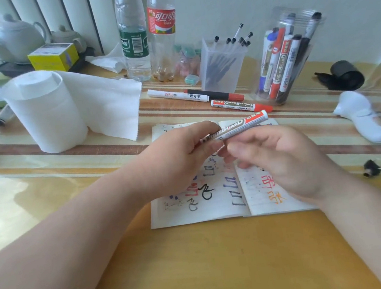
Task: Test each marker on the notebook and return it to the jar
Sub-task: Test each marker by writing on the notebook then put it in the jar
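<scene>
My left hand [177, 160] grips a red whiteboard marker [238, 127] above the open notebook [215, 199], whose pages carry coloured test marks. The marker's red end points right and away. My right hand [280, 159] hovers just under and beside the marker with loosely curled fingers that touch its barrel. A clear jar [287, 58] with several markers stands at the back right. Three more markers lie on the table behind the notebook: a white one [176, 95], a black-and-red one [217, 94] and a red whiteboard one [240, 106].
A paper towel roll [48, 111] stands left of the notebook. Two plastic bottles [147, 32], a translucent pen holder [223, 66], teapots [15, 38] and a yellow box [54, 56] line the back. A black cap [346, 74] and a white object [361, 118] lie at right.
</scene>
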